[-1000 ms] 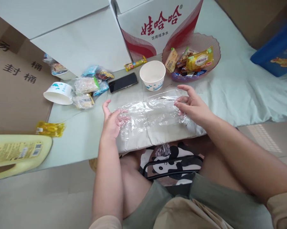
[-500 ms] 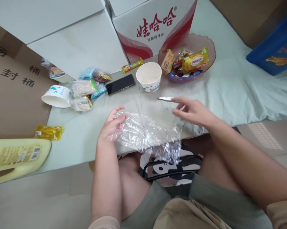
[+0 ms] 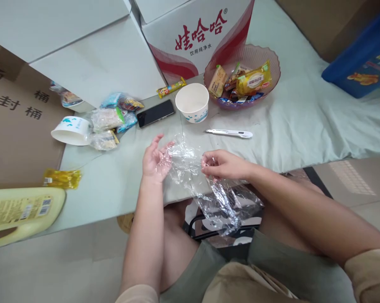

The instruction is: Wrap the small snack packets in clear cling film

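Crumpled clear plastic film stretches between my two hands and hangs over the table edge above my lap. My left hand is open, fingers spread upward, with film lying against the fingers and palm. The fingers of my right hand are closed on the film, pinching it at the middle. Just beyond that hand lies a white utility knife, its blade end pointing left. A white paper bowl with blue print stands upright behind the film, touched by neither hand.
A pink glass bowl holds several wrapped snacks. A black phone, a yellow snack stick, a tipped paper bowl and wrapped snacks lie leftward. A yellow packet and yellow jug are at left. Cartons stand behind.
My right hand has left the utility knife, moved left and down, and taken hold of the film. The film has bunched up between the hands. My left hand's fingers have spread and turned upward.
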Action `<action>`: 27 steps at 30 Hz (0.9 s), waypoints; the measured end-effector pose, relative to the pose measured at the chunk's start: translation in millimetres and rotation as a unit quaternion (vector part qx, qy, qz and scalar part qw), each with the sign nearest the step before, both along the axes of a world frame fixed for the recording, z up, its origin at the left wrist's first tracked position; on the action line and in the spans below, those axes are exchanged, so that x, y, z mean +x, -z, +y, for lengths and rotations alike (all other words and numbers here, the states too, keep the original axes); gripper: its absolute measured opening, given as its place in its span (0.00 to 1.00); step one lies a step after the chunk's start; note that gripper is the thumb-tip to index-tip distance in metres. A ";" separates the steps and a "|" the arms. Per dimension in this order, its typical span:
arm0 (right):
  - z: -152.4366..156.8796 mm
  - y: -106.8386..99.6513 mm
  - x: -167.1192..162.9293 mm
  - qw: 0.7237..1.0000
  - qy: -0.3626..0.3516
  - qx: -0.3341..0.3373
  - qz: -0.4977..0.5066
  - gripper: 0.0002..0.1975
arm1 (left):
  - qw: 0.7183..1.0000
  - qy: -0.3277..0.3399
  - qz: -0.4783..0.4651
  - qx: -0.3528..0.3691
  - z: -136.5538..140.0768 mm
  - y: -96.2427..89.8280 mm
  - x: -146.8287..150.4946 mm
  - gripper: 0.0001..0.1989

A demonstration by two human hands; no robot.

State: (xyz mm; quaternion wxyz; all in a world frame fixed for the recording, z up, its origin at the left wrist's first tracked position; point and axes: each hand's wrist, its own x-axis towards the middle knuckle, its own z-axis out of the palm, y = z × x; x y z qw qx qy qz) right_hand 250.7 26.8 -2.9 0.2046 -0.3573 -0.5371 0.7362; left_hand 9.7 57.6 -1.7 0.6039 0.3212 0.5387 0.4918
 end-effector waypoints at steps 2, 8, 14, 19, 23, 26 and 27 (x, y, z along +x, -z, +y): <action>1.2 -0.6 0.5 1.000 0.021 -0.008 0.000 0.07 | 0.998 -0.045 -0.004 0.042 0.9 0.7 0.2 0.26; 0.2 1.5 -6.6 0.995 0.092 0.012 0.024 0.10 | 0.999 0.036 -0.034 0.018 -9.0 -0.1 18.0 0.37; 3.0 2.3 -4.5 0.991 0.130 0.021 0.013 0.07 | 0.980 0.183 0.022 -0.071 -19.2 0.4 24.7 0.20; 1.0 2.2 4.6 0.993 0.114 0.011 -0.035 0.08 | 0.986 0.130 0.092 -0.040 -26.8 3.4 32.9 0.15; -12.5 -1.2 13.6 0.990 0.125 0.027 -0.064 0.16 | 0.976 0.178 0.119 -0.031 -46.0 -2.3 43.1 0.18; -38.8 -8.5 25.8 0.990 0.131 0.037 -0.033 0.22 | 0.987 0.149 0.061 0.012 -75.4 -15.7 51.3 0.22; -51.9 -11.0 31.4 0.991 0.129 0.036 -0.015 0.23 | 0.987 0.152 0.038 0.016 -88.5 -20.4 53.8 0.24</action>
